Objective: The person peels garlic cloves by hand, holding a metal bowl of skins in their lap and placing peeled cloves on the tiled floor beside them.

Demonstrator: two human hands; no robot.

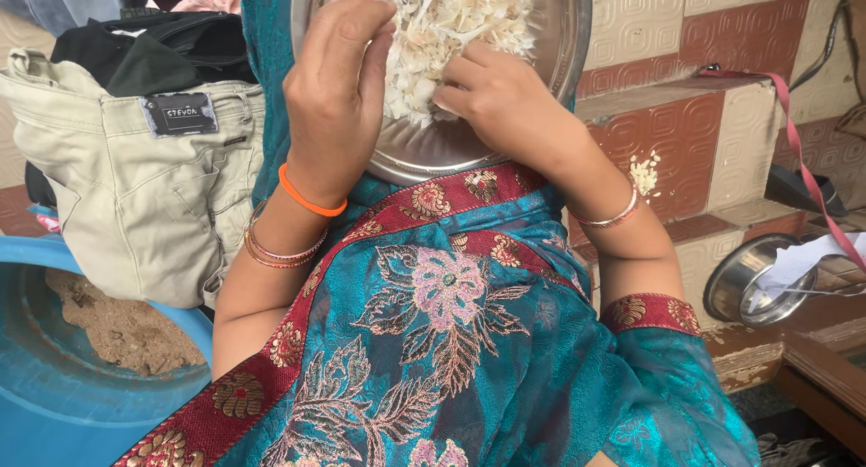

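from my remote seat i watch two bare hands work a heap of pale, cream-white papery flakes (451, 34) piled on a round steel plate (568, 43) resting on a lap draped in teal embroidered cloth (451, 341). the flakes look thin, dry and ragged, a loose mound with no clear long axis; it spreads from the plate's top edge down toward its near rim. the left hand (338, 79), its grip curled, presses into the heap's left side, though i cannot tell whether it pinches anything. the right hand (496, 97) is bent inward, fingertips closed on a few flakes at the heap's lower edge. beige trousers (144, 187) lie to the left, above a blue tub (54, 377); a steel bowl (749, 282) sits to the right.
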